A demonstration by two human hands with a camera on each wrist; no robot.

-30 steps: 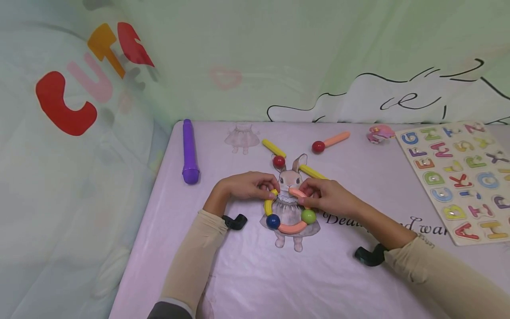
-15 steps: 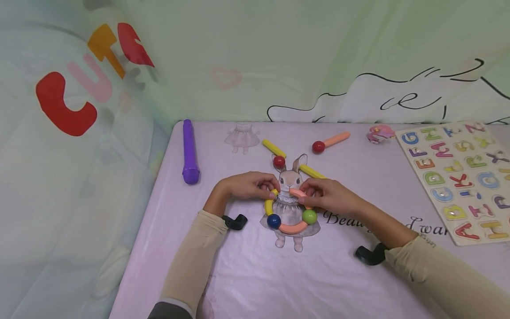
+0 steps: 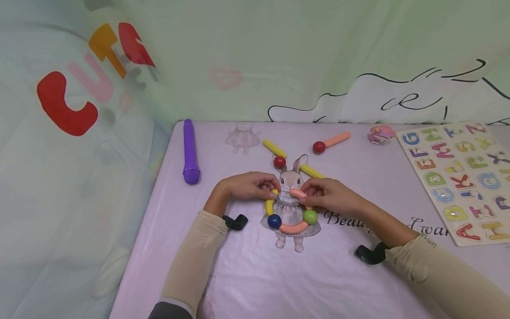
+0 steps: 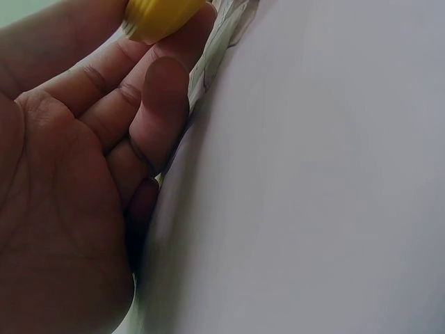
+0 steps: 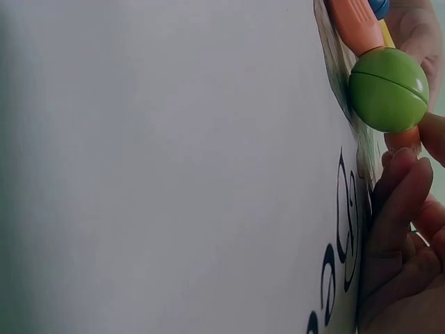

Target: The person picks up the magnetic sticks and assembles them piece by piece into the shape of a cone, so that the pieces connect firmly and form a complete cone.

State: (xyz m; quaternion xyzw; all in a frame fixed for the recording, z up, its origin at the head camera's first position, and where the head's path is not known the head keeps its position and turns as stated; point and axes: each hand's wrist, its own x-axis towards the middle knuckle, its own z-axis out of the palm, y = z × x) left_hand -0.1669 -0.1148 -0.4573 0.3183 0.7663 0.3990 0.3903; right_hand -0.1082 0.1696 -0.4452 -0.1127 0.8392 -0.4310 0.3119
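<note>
An open ring of curved rods and balls lies over the printed rabbit in the head view. My left hand (image 3: 249,185) pinches the upper end of its yellow curved rod (image 3: 269,207), whose ribbed tip (image 4: 163,17) shows at the fingers in the left wrist view. On the other side, my right hand (image 3: 332,196) holds the upper salmon curved rod (image 3: 297,193) between thumb and fingers. A blue ball (image 3: 274,221) and a green ball (image 3: 310,216) join these to a lower salmon rod (image 3: 294,228). A gap separates the two upper ends.
Beyond the hands lie a yellow rod (image 3: 274,148) touching a red ball (image 3: 280,162), another yellow rod (image 3: 312,171), and a salmon rod (image 3: 338,139) with a red ball (image 3: 318,147). A purple stick (image 3: 190,150) lies left; a pink toy (image 3: 381,134) and alphabet board (image 3: 436,221) lie right.
</note>
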